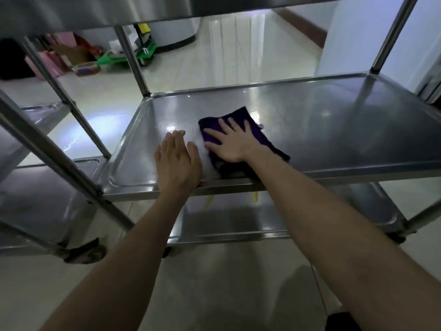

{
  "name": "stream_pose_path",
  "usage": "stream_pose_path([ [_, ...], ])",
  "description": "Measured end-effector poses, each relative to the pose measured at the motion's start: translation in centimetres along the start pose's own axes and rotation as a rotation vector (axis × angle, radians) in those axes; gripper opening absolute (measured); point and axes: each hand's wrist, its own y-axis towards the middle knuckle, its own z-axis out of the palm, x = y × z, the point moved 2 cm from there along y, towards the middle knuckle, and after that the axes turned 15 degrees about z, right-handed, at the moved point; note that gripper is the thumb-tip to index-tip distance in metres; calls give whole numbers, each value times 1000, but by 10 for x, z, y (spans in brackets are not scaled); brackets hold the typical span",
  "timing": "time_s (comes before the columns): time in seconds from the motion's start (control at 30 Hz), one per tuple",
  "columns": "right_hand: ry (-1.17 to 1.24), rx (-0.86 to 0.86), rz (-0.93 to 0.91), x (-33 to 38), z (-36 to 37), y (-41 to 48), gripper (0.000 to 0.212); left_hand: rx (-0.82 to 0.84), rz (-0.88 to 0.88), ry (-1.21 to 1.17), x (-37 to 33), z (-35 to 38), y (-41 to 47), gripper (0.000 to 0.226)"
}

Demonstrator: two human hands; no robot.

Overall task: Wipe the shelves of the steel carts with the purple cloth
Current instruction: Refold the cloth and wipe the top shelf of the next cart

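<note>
Cart (35, 206), far left: second steel cart, seen in part; tray-type shelves with raised rims; contents not discernible.
Upper shelf (71, 13): underside only, overhead, running across the top of the view.
Floor goods, behind: pink boxes (55, 58), clear tub (84, 68) with something purplish inside, green trolley (128, 54); all well apart from the work.
Left hand (177, 161): flat, palm down, fingers straight and close together, laid over the front rim of the middle shelf; holds nothing; judged a brace.
Purple cloth (238, 113): folded, lying on the middle shelf left of centre, just beside the left thumb and not touching it; long axis runs far to near, near end at the front rim.
Right hand (232, 144): fingers spread, pressed flat on the cloth and covering its middle; the hand working the cloth.
Middle shelf (334, 120): shallow tray; holds the cloth and both hands; its larger bare stretch lies right of the cloth, so the coming stroke likely calls for a rightward sweep, across the cloth's long axis.
Lower shelf (365, 206): same tray form, beneath; only reflections show on it.
Task stage: middle shelf in hand; other shelves judged yet to do, not confirmable.
</note>
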Motion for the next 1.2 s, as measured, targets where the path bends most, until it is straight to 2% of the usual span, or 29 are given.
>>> stream_pose_path([
  [0.1, 25, 36, -107, 0, 15, -46, 76, -90, -40, -126, -4, -4, 0, 55],
  [0.23, 13, 64, -114, -16, 11, -86, 72, -58, -156, -430, 9, -18, 3, 44],
  [0.3, 4, 61, -100, -17, 8, -92, 69, 16, -115, -290, 32, -29, 0, 45],
  [0.37, 14, 53, -91, -16, 8, -95, 69, 116, -31, 6, 69, -42, -2, 54],
  [0.4, 26, 46, -86, -16, 9, -95, 71, 175, -21, 118, 87, -48, -3, 58],
  [0.47, 56, 33, -57, -17, 10, -92, 76, 255, -74, 196, 112, -53, -8, 59],
  [0.6, 78, 8, 88, -23, 7, -68, 92, 251, -60, 168, 113, -49, -13, 66],
  [0.73, 59, -27, 231, -29, -5, -7, 82, 181, -54, 153, 110, -49, -15, 66],
  [0.83, 52, -28, 270, -1, -11, 52, 80, 155, -33, 154, 110, -45, -13, 69],
  [1.0, 18, 5, 100, 93, 1, 91, 75, 124, -43, 133, 125, -39, 2, 66],
  [1.1, 20, -10, -40, 122, 16, 56, 71, 52, -41, 117, 131, -39, 6, 59],
  [1.2, 23, 26, -101, 120, 26, -1, 73, -38, -18, 78, 129, -39, 8, 56],
])
